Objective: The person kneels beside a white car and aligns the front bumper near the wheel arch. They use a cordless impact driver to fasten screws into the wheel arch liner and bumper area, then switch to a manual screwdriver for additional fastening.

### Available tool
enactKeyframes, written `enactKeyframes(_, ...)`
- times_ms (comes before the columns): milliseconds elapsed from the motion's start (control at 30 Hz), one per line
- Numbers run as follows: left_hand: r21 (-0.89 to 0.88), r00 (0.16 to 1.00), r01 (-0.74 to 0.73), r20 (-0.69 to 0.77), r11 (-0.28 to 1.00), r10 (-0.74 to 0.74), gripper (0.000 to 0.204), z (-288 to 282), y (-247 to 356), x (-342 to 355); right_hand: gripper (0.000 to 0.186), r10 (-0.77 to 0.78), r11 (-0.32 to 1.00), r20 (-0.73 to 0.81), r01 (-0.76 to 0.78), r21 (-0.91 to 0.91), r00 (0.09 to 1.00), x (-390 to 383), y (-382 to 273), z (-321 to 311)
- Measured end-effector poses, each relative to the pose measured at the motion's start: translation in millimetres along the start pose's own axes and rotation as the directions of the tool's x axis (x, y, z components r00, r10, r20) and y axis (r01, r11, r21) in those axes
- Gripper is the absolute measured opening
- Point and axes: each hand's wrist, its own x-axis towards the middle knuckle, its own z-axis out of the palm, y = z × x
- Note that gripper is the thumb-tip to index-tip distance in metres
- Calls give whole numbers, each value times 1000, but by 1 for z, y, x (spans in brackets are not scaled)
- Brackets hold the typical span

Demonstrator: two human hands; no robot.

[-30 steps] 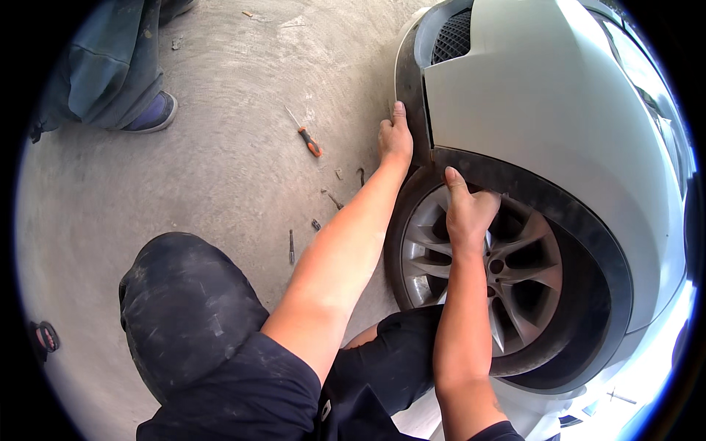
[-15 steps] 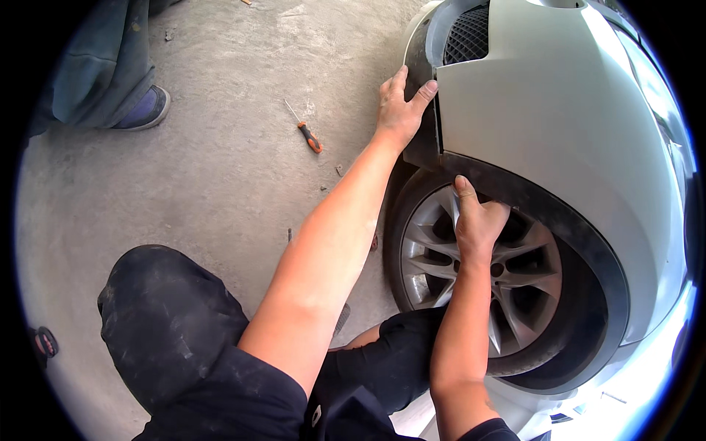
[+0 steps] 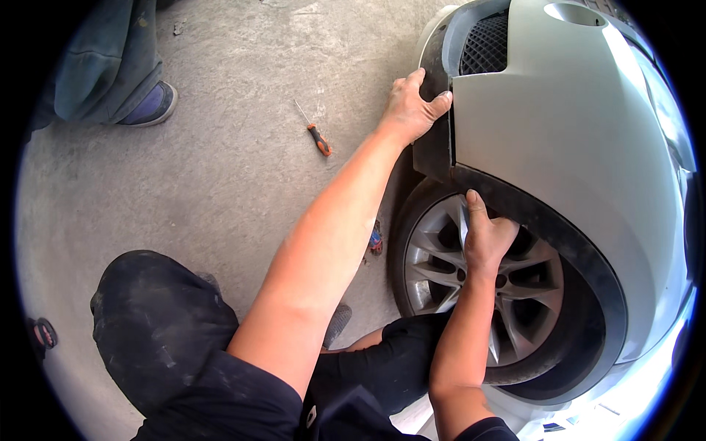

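The dark lower trim (image 3: 432, 151) sits at the front corner of the car, along the bottom edge of the pale bumper (image 3: 566, 121), with a narrow dark line between the two. Its near end meets the front of the arch trim (image 3: 577, 246), the dark band that curves over the wheel (image 3: 518, 294).

The left hand (image 3: 413, 112) lies on the lower trim, thumb and forefinger spread wide, the thumb reaching to the dark line; its other fingers are partly out of sight. The right hand (image 3: 489, 241) is at the front of the arch trim, thumb pointing up at its inner edge and the fingers curled. Whether those fingers pinch the lip, I cannot tell (their tips are hidden).

Both trims look like plastic: likely light, springy along their length, a little slippery where dusty, and apt to crack at thin corners or clips if bent sharply. A hold on the edges, with one hand close to the joint and the other spread along the strip, would probably share the strain best.

Farther out, a mesh grille (image 3: 487, 48) sits beyond the left hand, and a screwdriver (image 3: 318, 138) lies on the concrete floor (image 3: 235, 169). Another person's shoe (image 3: 152, 104) stands well apart.
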Motion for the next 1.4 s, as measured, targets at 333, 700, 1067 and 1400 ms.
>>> enactKeyframes(333,-40,1000,21,15,999,-21,107,6,4,-9,37,24,989,-71,-34,-142,997,0,-4,7)
enactKeyframes(700,-337,882,382,-146,860,-449,110,33,17,13,37,77,995,-19,-78,-67,997,-4,-1,1)
enactKeyframes(1067,-122,749,599,-264,791,-608,95,49,18,-5,40,73,995,-17,-74,-71,997,2,-5,3)
enactKeyframes(1400,-76,731,594,-366,801,-576,84,52,26,-17,34,111,991,-45,-114,-68,993,-1,1,5)
